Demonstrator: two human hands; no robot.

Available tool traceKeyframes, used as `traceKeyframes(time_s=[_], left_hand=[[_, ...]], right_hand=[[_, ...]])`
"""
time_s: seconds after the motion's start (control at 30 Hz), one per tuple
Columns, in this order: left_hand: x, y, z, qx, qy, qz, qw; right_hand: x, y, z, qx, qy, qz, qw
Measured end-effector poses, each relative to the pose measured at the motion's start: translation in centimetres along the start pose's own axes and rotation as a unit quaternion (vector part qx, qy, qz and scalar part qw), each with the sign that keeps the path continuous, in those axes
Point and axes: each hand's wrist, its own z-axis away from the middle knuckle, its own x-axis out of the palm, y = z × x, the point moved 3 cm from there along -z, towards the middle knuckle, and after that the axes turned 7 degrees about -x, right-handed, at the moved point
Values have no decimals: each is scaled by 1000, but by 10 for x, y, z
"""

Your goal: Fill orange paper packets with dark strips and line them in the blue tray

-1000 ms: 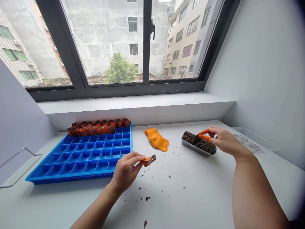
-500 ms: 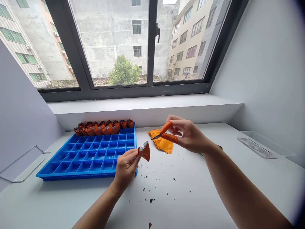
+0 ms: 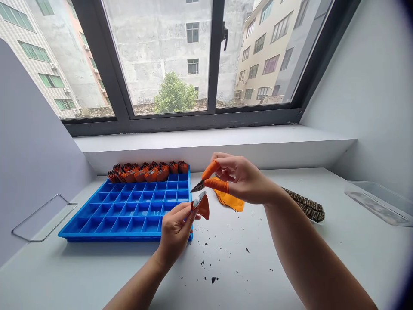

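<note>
My left hand [image 3: 177, 221] pinches a small orange packet [image 3: 203, 206] whose silvery inside shows at its upper edge. Above and to the right of it, my right hand [image 3: 238, 178], with orange covers on thumb and forefinger, pinches a thin dark flake [image 3: 198, 187]. The flake's tip points down and left, just above the packet and apart from it. Behind my right hand lies a stack of flat orange packets [image 3: 230, 201]. Left of my left hand, a blue compartment tray [image 3: 112, 236] holds rows of orange packets [image 3: 140, 174] along its back.
Dark stacked pieces in a clear tray [image 3: 306, 206] lie partly behind my right forearm. A clear plastic container [image 3: 380, 204] stands at the far right and a wire stand [image 3: 45, 217] at the left. Dark crumbs [image 3: 213, 280] are scattered on the white table [image 3: 258, 275].
My right hand has moved left, bringing the dark flake close above the packet in my left hand. The view has shifted slightly, and more of the dark stacked pieces shows.
</note>
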Motion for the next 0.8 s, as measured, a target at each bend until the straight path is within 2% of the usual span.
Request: traceKeyframes(time_s=[0.4, 0.8], left_hand=[[-2, 8, 0, 13, -1, -18, 1000], [-1, 10, 0, 9, -4, -10, 1000]], right_hand=[[-2, 13, 6, 38, -67, -8, 997], [-4, 15, 6, 24, -92, -8, 995]])
